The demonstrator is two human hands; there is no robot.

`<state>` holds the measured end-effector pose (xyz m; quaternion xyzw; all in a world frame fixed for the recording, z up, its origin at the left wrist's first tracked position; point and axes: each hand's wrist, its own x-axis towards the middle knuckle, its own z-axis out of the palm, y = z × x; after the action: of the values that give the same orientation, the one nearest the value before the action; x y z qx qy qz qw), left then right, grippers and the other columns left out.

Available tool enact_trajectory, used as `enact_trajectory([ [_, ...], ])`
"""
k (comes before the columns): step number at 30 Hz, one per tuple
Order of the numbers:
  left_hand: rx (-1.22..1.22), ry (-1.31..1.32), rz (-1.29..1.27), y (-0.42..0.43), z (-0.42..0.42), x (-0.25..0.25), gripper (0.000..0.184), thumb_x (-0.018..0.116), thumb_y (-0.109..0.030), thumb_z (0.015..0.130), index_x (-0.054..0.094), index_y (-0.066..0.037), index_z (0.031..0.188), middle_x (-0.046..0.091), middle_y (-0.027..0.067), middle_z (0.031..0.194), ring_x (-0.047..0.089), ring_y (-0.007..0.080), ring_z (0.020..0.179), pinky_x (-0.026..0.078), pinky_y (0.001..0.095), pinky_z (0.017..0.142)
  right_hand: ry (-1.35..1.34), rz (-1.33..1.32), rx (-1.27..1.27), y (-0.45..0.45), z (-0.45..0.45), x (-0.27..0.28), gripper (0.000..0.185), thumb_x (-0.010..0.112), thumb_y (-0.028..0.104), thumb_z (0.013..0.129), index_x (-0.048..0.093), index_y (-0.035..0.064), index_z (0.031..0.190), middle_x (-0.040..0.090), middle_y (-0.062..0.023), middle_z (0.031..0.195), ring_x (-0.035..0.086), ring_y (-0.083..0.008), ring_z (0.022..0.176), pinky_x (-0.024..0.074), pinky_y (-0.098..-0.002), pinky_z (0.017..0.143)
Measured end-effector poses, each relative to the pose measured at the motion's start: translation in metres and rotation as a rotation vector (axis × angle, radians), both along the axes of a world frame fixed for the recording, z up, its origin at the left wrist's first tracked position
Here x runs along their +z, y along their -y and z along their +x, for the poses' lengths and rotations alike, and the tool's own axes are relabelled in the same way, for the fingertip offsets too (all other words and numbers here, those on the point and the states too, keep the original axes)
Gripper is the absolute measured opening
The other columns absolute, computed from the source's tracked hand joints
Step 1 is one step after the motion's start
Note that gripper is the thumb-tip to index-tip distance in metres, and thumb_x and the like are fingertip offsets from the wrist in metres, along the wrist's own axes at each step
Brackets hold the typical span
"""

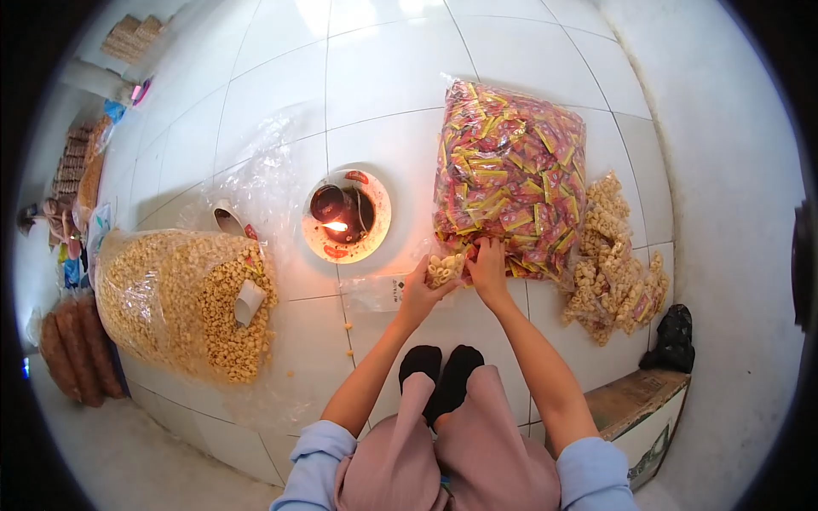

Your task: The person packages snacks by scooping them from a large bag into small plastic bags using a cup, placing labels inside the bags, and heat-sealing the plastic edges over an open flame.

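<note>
My left hand (417, 294) is closed around a small clear bag of curly yellow snacks (446, 271). Just beside it, my right hand (486, 271) reaches to the lower edge of a large clear bag of red and yellow sachets (511, 179). Its fingers are bent together there, and what they pinch is hidden. Flat clear plastic bags (375, 293) with dark print lie on the floor by my left wrist. Further left, a small flame (336, 226) burns at a dark cup-shaped burner (328, 204) set in a white plate (377, 243).
A big open bag of curly snacks (145, 264) lies at left, with a white scoop (249, 302) on the snacks. Filled small bags (609, 281) are heaped at right. Near the wall are a black plastic bundle (671, 339) and a wooden-topped box (635, 400).
</note>
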<state>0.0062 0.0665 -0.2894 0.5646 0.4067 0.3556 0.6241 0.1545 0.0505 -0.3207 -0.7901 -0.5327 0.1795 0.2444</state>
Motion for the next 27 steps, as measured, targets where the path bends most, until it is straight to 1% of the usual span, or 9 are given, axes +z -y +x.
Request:
enact_trajectory([
  [4,0.011,-0.039,0.053,0.001,-0.001,0.017,0.035,0.072,-0.012,0.072,0.048,0.002,0.094,0.058,0.0038,0.081,0.053,0.0066,0.070,0.045,0.0218,0.061,-0.266,-0.040,-0.102,0.001,0.009,0.004,0.027,0.071,0.006,0.063,0.056,0.0007,0.085,0.052,-0.0148,0.092,0.053,-0.0285,0.085,0.0446,-0.0352,0.071],
  [8,-0.002,-0.051,0.101,0.005,-0.005,0.052,0.038,0.073,-0.012,0.071,0.049,0.001,0.097,0.059,0.0049,0.082,0.054,0.0083,0.072,0.046,0.0228,0.063,-0.376,0.103,-0.015,0.006,0.033,0.046,0.022,0.071,0.006,0.062,0.058,0.0015,0.079,0.059,-0.0123,0.080,0.057,-0.0243,0.073,0.0448,-0.0338,0.064],
  [10,-0.013,-0.013,0.172,0.007,-0.005,0.094,0.039,0.073,-0.012,0.071,0.049,0.000,0.099,0.060,0.0054,0.083,0.055,0.0087,0.073,0.046,0.0233,0.064,-0.406,0.067,-0.043,0.008,0.038,0.112,0.022,0.072,0.007,0.064,0.060,0.0021,0.082,0.062,-0.0084,0.074,0.059,-0.0153,0.067,0.0455,-0.0274,0.060],
  [11,-0.031,0.009,0.215,0.009,-0.006,0.115,0.040,0.073,-0.012,0.071,0.050,-0.001,0.101,0.060,0.0059,0.084,0.056,0.0091,0.074,0.047,0.0238,0.065,-0.296,0.234,0.015,0.010,0.041,0.143,0.021,0.071,0.006,0.068,0.060,0.0007,0.085,0.063,-0.0080,0.077,0.057,-0.0104,0.065,0.0442,-0.0239,0.057],
  [15,-0.082,-0.008,0.477,0.010,-0.016,0.195,0.041,0.073,-0.013,0.071,0.051,-0.003,0.103,0.062,0.0062,0.086,0.057,0.0090,0.076,0.047,0.0243,0.067,-0.429,0.374,0.003,0.029,0.038,0.290,0.019,0.069,0.008,0.069,0.062,0.0028,0.086,0.062,-0.0083,0.075,0.058,-0.0125,0.061,0.0456,-0.0253,0.058],
  [17,-0.137,-0.047,0.502,0.016,-0.022,0.241,0.040,0.073,-0.014,0.071,0.052,-0.003,0.102,0.063,0.0064,0.086,0.057,0.0087,0.077,0.047,0.0253,0.068,-0.598,0.561,0.150,0.049,0.024,0.360,0.015,0.066,0.006,0.073,0.062,0.0025,0.087,0.062,-0.0069,0.076,0.057,-0.0106,0.063,0.0471,-0.0239,0.061],
  [21,-0.214,-0.057,0.599,0.038,-0.032,0.314,0.041,0.073,-0.012,0.071,0.051,-0.004,0.105,0.062,0.0043,0.090,0.057,0.0083,0.081,0.047,0.0245,0.071,-0.506,0.539,0.313,0.096,-0.007,0.462,0.012,0.062,0.004,0.075,0.062,0.0012,0.087,0.062,-0.0086,0.079,0.058,-0.0128,0.065,0.0485,-0.0245,0.064],
  [23,-0.194,-0.022,0.616,0.051,-0.036,0.333,0.042,0.073,-0.013,0.071,0.051,-0.004,0.105,0.062,0.0047,0.090,0.057,0.0085,0.081,0.047,0.0246,0.071,-0.226,0.520,0.439,0.111,-0.016,0.486,0.010,0.058,0.000,0.079,0.061,-0.0005,0.088,0.061,-0.0062,0.083,0.060,-0.0108,0.072,0.0503,-0.0224,0.067],
  [27,-0.136,0.021,0.652,0.073,-0.039,0.346,0.043,0.073,-0.014,0.071,0.050,-0.004,0.107,0.062,0.0058,0.090,0.057,0.0088,0.081,0.047,0.0246,0.072,-0.074,0.530,0.467,0.130,-0.028,0.502,0.010,0.057,0.000,0.078,0.061,0.0003,0.087,0.059,-0.0075,0.082,0.060,-0.0148,0.071,0.0499,-0.0236,0.065],
])
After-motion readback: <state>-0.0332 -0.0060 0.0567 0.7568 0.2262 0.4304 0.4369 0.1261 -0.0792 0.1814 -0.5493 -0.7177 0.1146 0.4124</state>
